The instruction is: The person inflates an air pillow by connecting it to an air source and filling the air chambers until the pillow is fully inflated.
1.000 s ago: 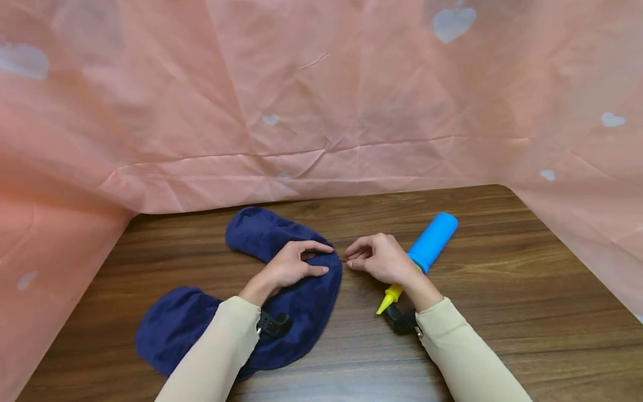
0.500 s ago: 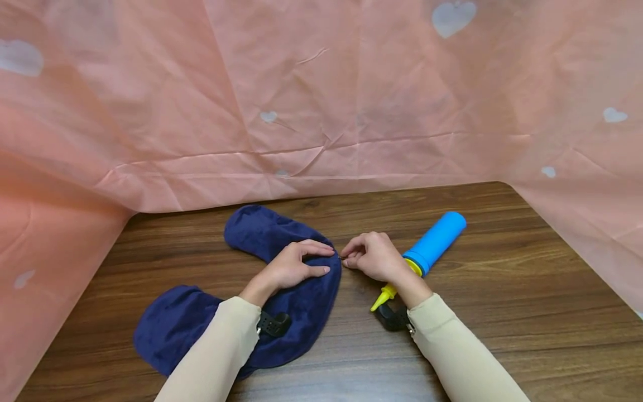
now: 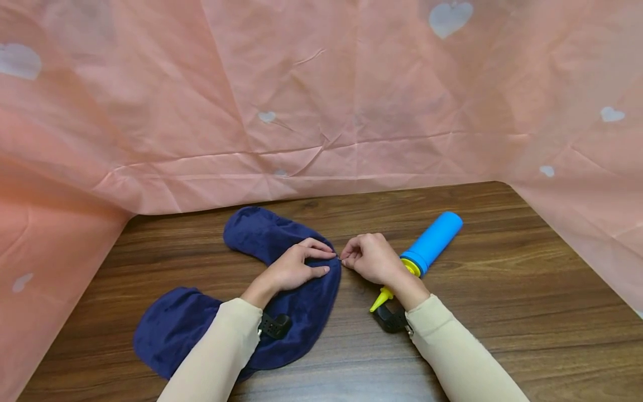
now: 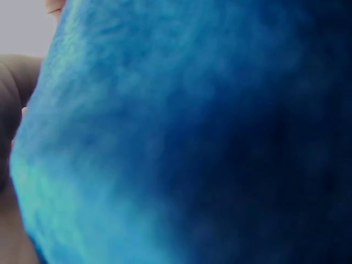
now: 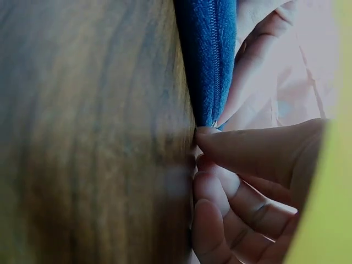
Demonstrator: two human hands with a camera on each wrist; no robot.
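A navy plush U-shaped neck pillow (image 3: 301, 312) lies flat on the wooden table, and it spreads blue and blurred across the left wrist view. My left hand (image 3: 293, 268) rests on its upper curve, thumb and fingers spread, fingertips right at the outer edge. Along that edge runs a zipper (image 5: 214, 55), seen in the right wrist view. With thumb and forefinger my right hand (image 3: 373, 258) pinches the small zipper pull (image 5: 215, 124); the fingertips cover most of it. The other right fingers are curled close to the tabletop.
A hand pump with a blue barrel (image 3: 433, 240) and yellow nozzle (image 3: 380, 300) lies under my right wrist, partly hidden by it. Pink cloth (image 3: 321, 111) with pale hearts hangs around the back and sides of the table (image 3: 502, 279). Each wrist wears a black strap mount.
My right hand has moved slightly left to the pillow's edge, its fingertips closing on the zipper pull. My left fingers have shifted a little toward the zipper. The pump has shifted slightly.
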